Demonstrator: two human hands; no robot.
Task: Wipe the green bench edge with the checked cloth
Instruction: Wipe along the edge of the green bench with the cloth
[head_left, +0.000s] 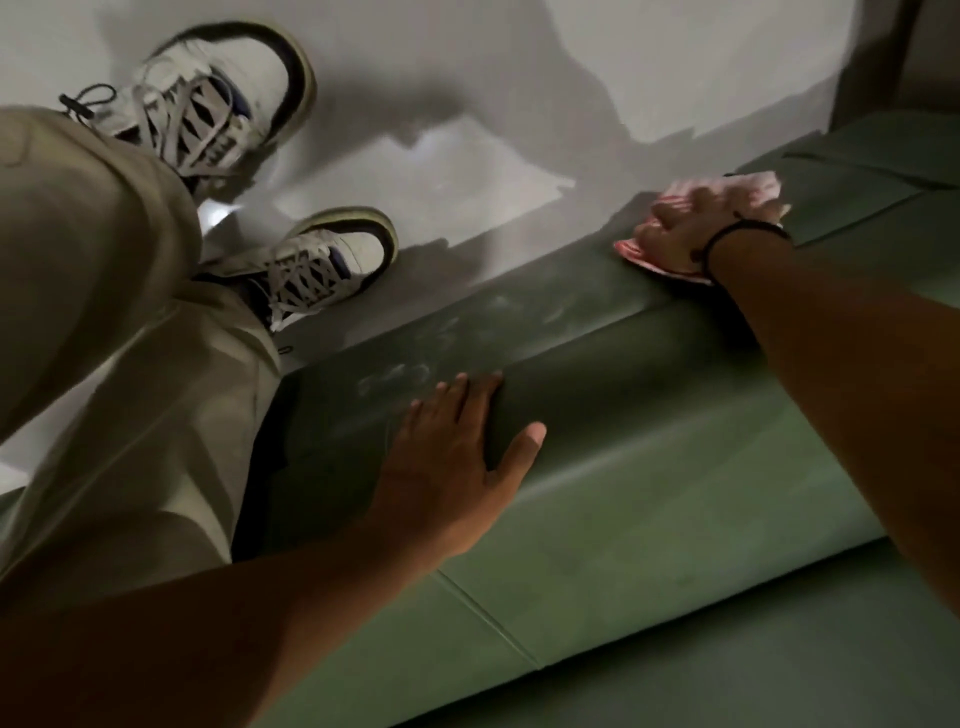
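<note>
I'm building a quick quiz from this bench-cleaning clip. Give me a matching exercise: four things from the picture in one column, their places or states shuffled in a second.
Things:
1. right hand
2. left hand
3. checked cloth
4. shoes

States:
a. standing on the grey floor
b. flat and bare on the green bench edge
c. pink, bunched under a hand
d. pressing the cloth, black band at the wrist

Pairs: 1-d, 2-b, 3-c, 4-a

no readable text, labels or numbers — none anywhere
</note>
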